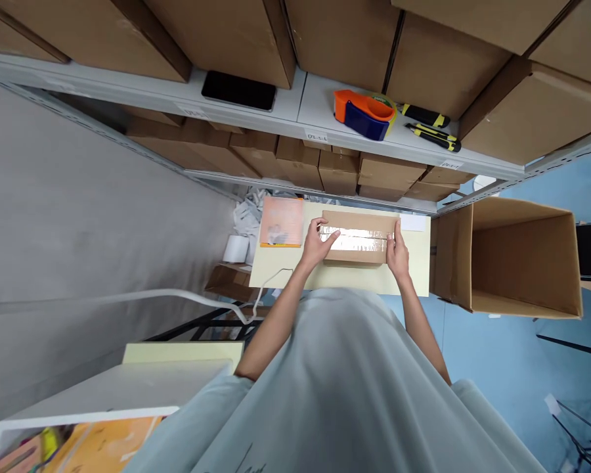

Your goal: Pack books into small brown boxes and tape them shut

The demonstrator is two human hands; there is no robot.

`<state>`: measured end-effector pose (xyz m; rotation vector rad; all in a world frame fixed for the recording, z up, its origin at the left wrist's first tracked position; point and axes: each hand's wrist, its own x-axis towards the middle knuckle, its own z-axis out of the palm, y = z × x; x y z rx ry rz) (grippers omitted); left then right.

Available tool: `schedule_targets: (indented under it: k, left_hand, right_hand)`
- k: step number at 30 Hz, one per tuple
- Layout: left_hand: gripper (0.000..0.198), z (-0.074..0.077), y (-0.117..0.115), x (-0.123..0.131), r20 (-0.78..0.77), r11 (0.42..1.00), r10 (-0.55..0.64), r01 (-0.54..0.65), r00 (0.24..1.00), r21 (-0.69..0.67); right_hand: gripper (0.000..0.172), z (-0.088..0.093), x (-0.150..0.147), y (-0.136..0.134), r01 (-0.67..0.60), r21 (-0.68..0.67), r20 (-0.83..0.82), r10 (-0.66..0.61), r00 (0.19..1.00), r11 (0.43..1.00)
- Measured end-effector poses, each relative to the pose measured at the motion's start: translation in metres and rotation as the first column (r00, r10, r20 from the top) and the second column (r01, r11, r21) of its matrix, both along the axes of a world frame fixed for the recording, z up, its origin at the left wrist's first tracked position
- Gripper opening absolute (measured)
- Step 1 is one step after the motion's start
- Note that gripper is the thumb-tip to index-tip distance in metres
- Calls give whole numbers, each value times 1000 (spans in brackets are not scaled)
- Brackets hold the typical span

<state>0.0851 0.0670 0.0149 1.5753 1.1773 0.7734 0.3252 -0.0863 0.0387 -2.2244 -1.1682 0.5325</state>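
Observation:
A flat brown cardboard box lies on the pale yellow table, with shiny clear tape along its top. My left hand grips its left end, thumb on the tape and fingers over the far corner. At the opposite end, my right hand is pressed along the side, its fingers pointing away from me. Between them the two hands hold the box. Left of it on the table is a pinkish-orange packet. A white paper slip lies beyond my right hand.
Above the table, a grey metal shelf carries cardboard boxes, a black phone, an orange and blue tape dispenser and two utility knives. A large open carton stands right. A white cable and paper roll are left.

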Motion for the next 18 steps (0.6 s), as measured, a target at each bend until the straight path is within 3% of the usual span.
schedule_targets:
  k: [5, 13, 18]
  left_hand:
    - [46, -3, 3, 4, 7, 1000, 15, -15, 1000, 8]
    - [45, -5, -29, -15, 24, 999, 31, -31, 999, -10]
    - [46, -11, -16, -6, 41, 999, 35, -35, 999, -9]
  right_hand:
    - [71, 2, 8, 9, -23, -10, 15, 23, 1000, 1000]
    - [70, 9, -16, -23, -2, -18, -10, 2, 1000, 1000]
    - [70, 7, -10, -8, 21, -22, -13, -22, 1000, 1000]
